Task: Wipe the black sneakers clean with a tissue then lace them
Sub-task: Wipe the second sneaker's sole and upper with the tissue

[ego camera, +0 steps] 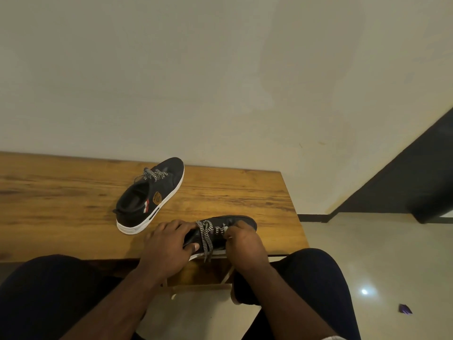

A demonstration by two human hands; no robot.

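A wooden counter (73, 192) runs across the middle of the frame against a pale wall (220, 69), its right end stopping short of a dark panel (416, 180) at the right edge. Below it the light floor (367, 253) shows a bright reflected spot and, at lower right, a small purple wrapper (405, 309). The person's knees in dark trousers (49, 290) fill the lower corners, with both forearms reaching up from the bottom of the frame. Toward the centre of the counter stands the far sneaker (149, 197), black with a white sole, a tan badge and a red and white stripe on its side, upright with its toe pointing to the upper right; its black-and-white patterned lace is threaded loosely near the toe. Nothing lies between it and the near sneaker (235, 220), which sits at the counter's front edge, just below and to the right, the two well apart from touching. The left hand (169, 244) lies over the heel end of the near sneaker, fingers spread across its top and thumb curled under its side, grasping it. The right hand (245, 244) is at the toe side, fingertips pinching the patterned lace (207, 235), whose crossed strands run between the two hands and whose loose ends hang over the counter's front edge.
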